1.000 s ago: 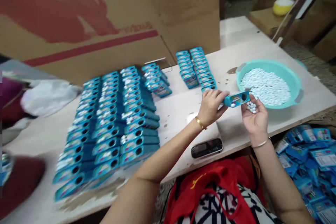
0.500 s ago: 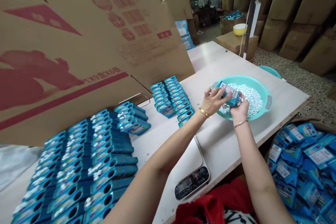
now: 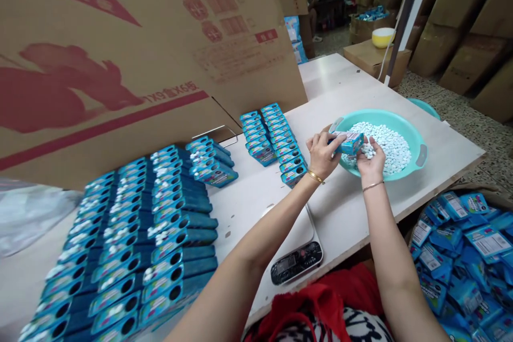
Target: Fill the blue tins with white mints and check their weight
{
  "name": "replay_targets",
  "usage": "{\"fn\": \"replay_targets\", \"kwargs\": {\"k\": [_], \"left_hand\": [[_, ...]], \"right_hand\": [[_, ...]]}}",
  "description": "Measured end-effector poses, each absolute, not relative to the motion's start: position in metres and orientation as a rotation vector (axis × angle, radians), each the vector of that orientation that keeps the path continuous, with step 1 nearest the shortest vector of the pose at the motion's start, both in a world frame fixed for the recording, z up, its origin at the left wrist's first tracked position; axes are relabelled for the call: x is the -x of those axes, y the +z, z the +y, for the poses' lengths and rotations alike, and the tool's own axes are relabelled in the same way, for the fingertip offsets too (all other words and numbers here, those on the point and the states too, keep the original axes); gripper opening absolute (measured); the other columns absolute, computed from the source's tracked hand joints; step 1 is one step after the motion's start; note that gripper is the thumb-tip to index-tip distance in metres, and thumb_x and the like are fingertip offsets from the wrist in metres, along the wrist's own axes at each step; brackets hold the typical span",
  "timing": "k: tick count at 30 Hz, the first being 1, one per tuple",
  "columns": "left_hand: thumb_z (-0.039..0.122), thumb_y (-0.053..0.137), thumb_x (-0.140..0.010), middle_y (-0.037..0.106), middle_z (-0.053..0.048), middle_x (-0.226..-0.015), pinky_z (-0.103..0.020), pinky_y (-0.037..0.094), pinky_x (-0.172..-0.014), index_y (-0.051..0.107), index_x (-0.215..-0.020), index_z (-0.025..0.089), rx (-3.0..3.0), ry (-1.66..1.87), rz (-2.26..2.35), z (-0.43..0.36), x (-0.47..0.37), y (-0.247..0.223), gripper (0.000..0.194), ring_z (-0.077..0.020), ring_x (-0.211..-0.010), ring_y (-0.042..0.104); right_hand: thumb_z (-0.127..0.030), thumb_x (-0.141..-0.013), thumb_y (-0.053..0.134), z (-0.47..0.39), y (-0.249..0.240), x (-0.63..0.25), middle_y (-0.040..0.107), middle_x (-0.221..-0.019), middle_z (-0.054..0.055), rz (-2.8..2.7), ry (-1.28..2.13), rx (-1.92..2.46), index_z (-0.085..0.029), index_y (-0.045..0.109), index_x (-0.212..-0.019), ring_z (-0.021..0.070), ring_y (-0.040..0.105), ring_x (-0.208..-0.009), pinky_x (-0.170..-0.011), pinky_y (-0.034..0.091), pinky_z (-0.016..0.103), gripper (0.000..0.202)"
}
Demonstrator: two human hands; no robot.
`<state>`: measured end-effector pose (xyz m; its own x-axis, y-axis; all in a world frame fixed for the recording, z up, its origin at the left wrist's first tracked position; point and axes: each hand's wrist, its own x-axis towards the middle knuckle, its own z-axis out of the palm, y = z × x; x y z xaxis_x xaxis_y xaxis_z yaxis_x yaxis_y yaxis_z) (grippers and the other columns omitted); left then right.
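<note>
My left hand [image 3: 323, 156] is wrapped round a small blue printed box [image 3: 351, 143], which lies nearly on its side above a turquoise basin [image 3: 419, 136]. Close to the box's end, my right hand [image 3: 372, 164] is cupped palm up with a few white candy-like pellets in it. Many more white pellets [image 3: 390, 141] fill the basin beneath both hands. A kitchen scale [image 3: 297, 262] with a black control panel sits on the table below my left forearm.
Rows of upright blue boxes [image 3: 184, 219], several topped with white pellets, stand at left. Two shorter rows [image 3: 286, 141] stand mid-table. A large cardboard carton [image 3: 160, 75] walls the back. A heap of blue boxes [image 3: 465, 256] lies at lower right, and a post [image 3: 404, 26] rises behind.
The box in my left hand has turned to lie flatter, its end facing my right hand. My right hand has opened slightly around the pellets. The camera view has shifted a little.
</note>
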<state>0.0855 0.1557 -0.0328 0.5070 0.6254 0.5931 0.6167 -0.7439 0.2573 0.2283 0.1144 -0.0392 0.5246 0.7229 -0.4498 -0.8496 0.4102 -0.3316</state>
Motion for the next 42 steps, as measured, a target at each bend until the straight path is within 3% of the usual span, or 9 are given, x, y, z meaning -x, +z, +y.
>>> {"fn": "replay_targets", "kwargs": {"k": [5, 9, 13, 20, 25, 30, 34, 42], "left_hand": [[0.041, 0.065, -0.087, 0.065, -0.005, -0.105, -0.035, 0.042, -0.089, 0.060, -0.116, 0.020, -2.284, 1.130, 1.097, 0.127, -0.042, -0.032, 0.036, -0.0197, -0.098, 0.060], [0.051, 0.064, -0.087, 0.065, -0.007, -0.112, -0.031, 0.050, -0.088, 0.053, -0.118, 0.020, -1.983, 1.151, 0.979, 0.093, 0.028, -0.044, 0.045, -0.0179, -0.100, 0.063], [0.051, 0.068, -0.083, 0.066, -0.008, -0.111, -0.032, 0.051, -0.091, 0.056, -0.115, 0.019, -1.946, 1.042, 1.101, 0.054, 0.097, -0.064, 0.047, -0.0195, -0.102, 0.063], [0.039, 0.067, -0.084, 0.068, -0.008, -0.108, -0.037, 0.043, -0.093, 0.058, -0.114, 0.019, -2.247, 1.054, 1.243, 0.017, 0.126, -0.075, 0.037, -0.0214, -0.104, 0.061], [0.027, 0.058, -0.089, 0.070, -0.005, -0.114, -0.042, 0.032, -0.093, 0.065, -0.110, 0.030, -2.716, 1.073, 1.295, 0.012, 0.108, -0.040, 0.023, -0.0212, -0.101, 0.060], [0.024, 0.058, -0.091, 0.072, 0.000, -0.107, -0.041, 0.026, -0.091, 0.069, -0.104, 0.038, -2.939, 1.192, 1.204, 0.020, 0.099, -0.035, 0.022, -0.0198, -0.099, 0.060], [0.023, 0.062, -0.088, 0.073, -0.001, -0.099, -0.038, 0.029, -0.089, 0.069, -0.099, 0.033, -2.964, 1.478, 1.138, 0.024, 0.099, -0.044, 0.016, -0.0180, -0.095, 0.061], [0.020, 0.062, -0.083, 0.071, -0.003, -0.101, -0.039, 0.033, -0.086, 0.064, -0.103, 0.028, -2.759, 1.573, 1.169, 0.020, 0.103, -0.054, 0.022, -0.0189, -0.092, 0.061]], "right_hand": [[-0.016, -0.087, 0.046, 0.097, -0.020, -0.213, 0.069, -0.088, 0.003, 0.209, 1.053, 0.585, -0.018, 0.059, -0.084, 0.0123, 0.071, -0.092, -0.083, 0.061, 0.029, 0.013], [-0.020, -0.091, 0.043, 0.065, -0.004, -0.184, 0.070, -0.099, 0.008, 0.045, 1.156, 0.525, -0.015, 0.064, -0.087, 0.0174, 0.067, -0.112, -0.092, 0.059, 0.033, 0.022], [-0.021, -0.091, 0.048, 0.022, -0.005, -0.145, 0.071, -0.107, 0.010, 0.018, 1.298, 0.585, -0.015, 0.067, -0.095, 0.0193, 0.064, -0.118, -0.096, 0.058, 0.034, 0.020], [-0.018, -0.091, 0.046, -0.018, -0.038, -0.087, 0.073, -0.101, 0.010, 0.169, 1.434, 0.784, -0.014, 0.065, -0.095, 0.0184, 0.069, -0.107, -0.090, 0.061, 0.035, 0.019], [-0.021, -0.093, 0.047, -0.013, -0.035, -0.062, 0.075, -0.086, 0.004, 0.193, 1.444, 0.815, -0.015, 0.066, -0.093, 0.0134, 0.072, -0.083, -0.081, 0.061, 0.029, 0.019], [-0.022, -0.093, 0.047, -0.003, -0.027, -0.051, 0.075, -0.081, 0.004, 0.244, 1.425, 0.775, -0.014, 0.066, -0.090, 0.0133, 0.072, -0.076, -0.076, 0.060, 0.026, 0.021], [-0.019, -0.091, 0.049, 0.002, -0.029, -0.050, 0.075, -0.082, 0.003, 0.259, 1.424, 0.772, -0.015, 0.067, -0.088, 0.0143, 0.072, -0.076, -0.075, 0.060, 0.028, 0.019], [-0.018, -0.092, 0.049, 0.005, -0.036, -0.048, 0.075, -0.082, 0.003, 0.270, 1.453, 0.782, -0.015, 0.068, -0.089, 0.0134, 0.072, -0.074, -0.070, 0.061, 0.026, 0.019]]}}
